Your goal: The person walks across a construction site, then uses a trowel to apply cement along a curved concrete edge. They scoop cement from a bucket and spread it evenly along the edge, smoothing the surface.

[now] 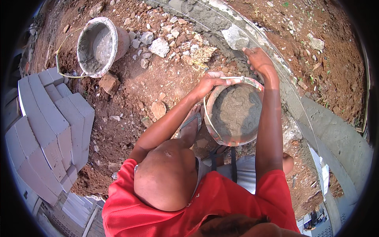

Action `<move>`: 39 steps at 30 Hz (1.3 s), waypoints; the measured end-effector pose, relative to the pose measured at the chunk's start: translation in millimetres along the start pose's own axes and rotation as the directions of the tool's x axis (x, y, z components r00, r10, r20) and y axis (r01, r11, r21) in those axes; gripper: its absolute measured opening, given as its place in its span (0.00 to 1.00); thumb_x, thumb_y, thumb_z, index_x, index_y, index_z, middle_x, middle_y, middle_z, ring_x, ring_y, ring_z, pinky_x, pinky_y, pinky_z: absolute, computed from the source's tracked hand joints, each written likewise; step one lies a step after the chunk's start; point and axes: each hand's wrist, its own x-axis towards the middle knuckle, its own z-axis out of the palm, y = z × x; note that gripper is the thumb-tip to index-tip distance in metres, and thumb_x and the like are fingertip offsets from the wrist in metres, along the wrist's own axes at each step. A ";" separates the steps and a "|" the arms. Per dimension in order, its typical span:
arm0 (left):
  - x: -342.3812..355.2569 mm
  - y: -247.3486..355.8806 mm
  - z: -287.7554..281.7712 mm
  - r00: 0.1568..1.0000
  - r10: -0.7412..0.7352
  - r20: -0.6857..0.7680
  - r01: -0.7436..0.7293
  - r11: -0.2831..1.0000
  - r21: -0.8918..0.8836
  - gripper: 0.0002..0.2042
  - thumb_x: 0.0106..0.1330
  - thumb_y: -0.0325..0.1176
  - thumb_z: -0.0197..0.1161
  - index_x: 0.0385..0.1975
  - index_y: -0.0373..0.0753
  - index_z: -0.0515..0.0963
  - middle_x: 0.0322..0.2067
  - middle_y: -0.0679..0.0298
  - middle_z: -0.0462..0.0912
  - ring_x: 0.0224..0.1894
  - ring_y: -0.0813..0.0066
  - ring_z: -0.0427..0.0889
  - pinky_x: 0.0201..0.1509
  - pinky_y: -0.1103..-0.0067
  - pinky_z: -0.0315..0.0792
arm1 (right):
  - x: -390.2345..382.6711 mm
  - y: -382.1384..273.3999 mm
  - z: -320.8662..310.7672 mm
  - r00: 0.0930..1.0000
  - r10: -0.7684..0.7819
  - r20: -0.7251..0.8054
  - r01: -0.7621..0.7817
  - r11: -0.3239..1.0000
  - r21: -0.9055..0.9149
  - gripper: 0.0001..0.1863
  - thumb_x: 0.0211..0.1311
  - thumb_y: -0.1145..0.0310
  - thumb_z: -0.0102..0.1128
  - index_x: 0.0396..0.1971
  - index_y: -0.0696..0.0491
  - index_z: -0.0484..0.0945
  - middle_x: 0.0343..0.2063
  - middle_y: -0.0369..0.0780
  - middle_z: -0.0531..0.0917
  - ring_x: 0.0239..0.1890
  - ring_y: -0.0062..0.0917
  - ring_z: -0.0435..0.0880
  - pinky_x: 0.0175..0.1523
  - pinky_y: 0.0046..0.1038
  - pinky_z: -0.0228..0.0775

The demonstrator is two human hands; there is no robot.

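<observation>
My right hand is closed around a trowel, most of its handle hidden in my fist. The trowel's pale, pointed blade lies over a curving strip of wet grey mortar. Close to my feet stands a bucket with a whitish, red-marked rim, holding grey mortar. My left hand grips this bucket's rim at its far left side, fingers over the edge.
A second mortar-smeared bucket with a wire handle leans at the upper left. Light grey blocks are stacked on the left. Stones litter the reddish soil. Thin string runs along the concrete strip at right.
</observation>
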 end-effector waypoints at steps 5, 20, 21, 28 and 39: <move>6.0 -6.1 -1.4 0.999 0.032 0.016 -0.031 0.999 -0.033 0.09 0.63 0.39 0.72 0.33 0.40 0.85 0.32 0.70 0.86 0.38 0.84 0.79 0.46 0.83 0.69 | 38.6 -16.2 13.1 0.949 -0.243 -0.202 0.210 0.963 -0.170 0.29 0.67 0.46 0.58 0.45 0.63 0.82 0.34 0.47 0.86 0.34 0.33 0.86 0.41 0.37 0.77; 6.1 -11.1 -5.8 1.000 0.010 0.011 -0.010 1.000 0.002 0.11 0.62 0.39 0.73 0.36 0.37 0.88 0.33 0.69 0.86 0.38 0.82 0.79 0.48 0.80 0.70 | -31.3 -18.8 -9.9 0.944 -0.205 -0.260 0.133 0.954 -0.268 0.24 0.56 0.51 0.72 0.51 0.47 0.85 0.50 0.43 0.86 0.52 0.40 0.84 0.57 0.40 0.74; 4.4 -9.5 -4.1 1.000 0.023 -0.007 -0.023 1.000 0.013 0.12 0.62 0.39 0.73 0.36 0.37 0.88 0.33 0.69 0.86 0.38 0.82 0.78 0.48 0.80 0.70 | -32.2 -20.0 -14.3 0.967 -0.172 -0.190 0.114 0.953 -0.280 0.23 0.56 0.51 0.72 0.50 0.46 0.86 0.50 0.43 0.86 0.53 0.40 0.84 0.57 0.40 0.74; 9.6 -10.7 -5.8 0.997 0.068 0.034 -0.070 0.996 0.050 0.10 0.63 0.42 0.73 0.32 0.42 0.84 0.31 0.73 0.84 0.35 0.85 0.78 0.43 0.82 0.69 | 17.5 -12.4 -11.8 0.903 -0.280 -0.326 0.166 0.928 -0.334 0.24 0.54 0.49 0.71 0.49 0.44 0.88 0.44 0.46 0.88 0.48 0.43 0.87 0.55 0.41 0.76; 0.1 -6.9 0.7 0.999 0.037 -0.028 -0.036 0.998 0.049 0.13 0.62 0.38 0.73 0.40 0.37 0.88 0.39 0.66 0.88 0.43 0.80 0.81 0.53 0.80 0.72 | 28.7 -7.2 10.9 0.893 -0.223 -0.391 0.161 0.969 -0.185 0.27 0.57 0.47 0.70 0.46 0.54 0.87 0.44 0.53 0.87 0.50 0.46 0.86 0.56 0.44 0.75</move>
